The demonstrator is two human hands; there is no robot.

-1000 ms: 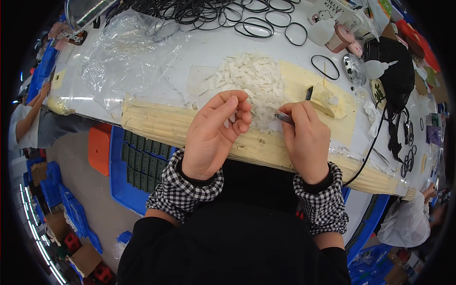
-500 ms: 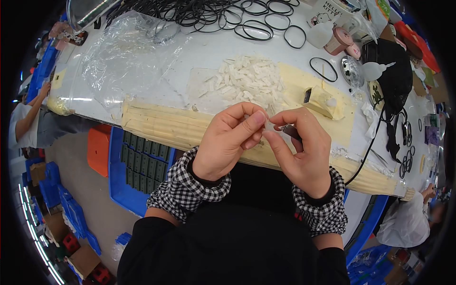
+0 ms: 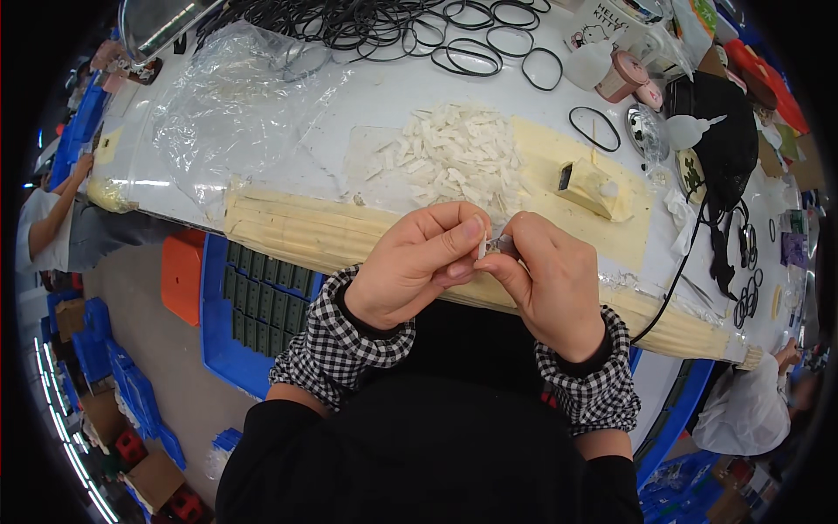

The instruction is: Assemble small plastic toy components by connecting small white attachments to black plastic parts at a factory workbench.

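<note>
Both my hands meet over the table's near edge. In my left hand [image 3: 419,258], thumb and fingers pinch a small white strip [image 3: 482,248]. My right hand [image 3: 557,279] is closed on a small flat grey metal piece [image 3: 504,244], blade-like, held against the strip; the fingers cover most of it. Just beyond the hands lies a heap of similar white strips [image 3: 458,148]. To its right, a yellow taped block [image 3: 595,189] with a dark slot rests on a yellow sheet [image 3: 546,140].
Black rubber rings [image 3: 467,54] and a clear plastic bag [image 3: 218,113] lie farther back. Cups [image 3: 623,75] stand at the back right. Yellow padding [image 3: 305,218] lines the table edge. A blue crate [image 3: 214,323] of dark green parts and an orange stool [image 3: 181,278] are below left. People sit at both sides.
Both hands have moved slightly nearer to me. The right hand has turned, bringing the grey metal piece close against the white strip, which now stands more upright.
</note>
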